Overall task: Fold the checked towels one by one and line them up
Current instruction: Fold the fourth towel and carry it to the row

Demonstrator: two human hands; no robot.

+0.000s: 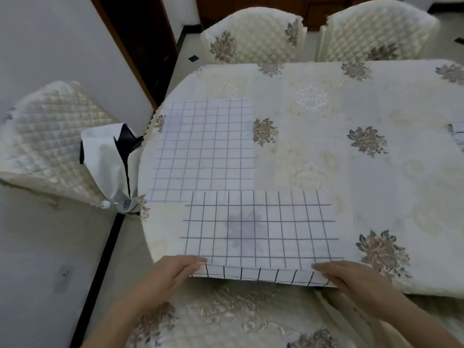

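pinching near corners of white, dark-gridded checked cloth towel (258, 229): left hand (175, 272), right hand (351, 277). towel spread between and beyond hands. advice: lift both evenly, meet far corners.

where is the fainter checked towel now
Head view: the fainter checked towel lies flat on the left of the table, its near corner under the darker towel.

The near towel (261, 232) lies at the worktop's (351, 96) front edge, its hem hanging over, with the left hand (175, 272) and right hand (351, 275) at its front corners. The far towel (206, 149) lies behind and to the left, its near corner under the first. Two chairs (253, 38) stand behind the worktop.
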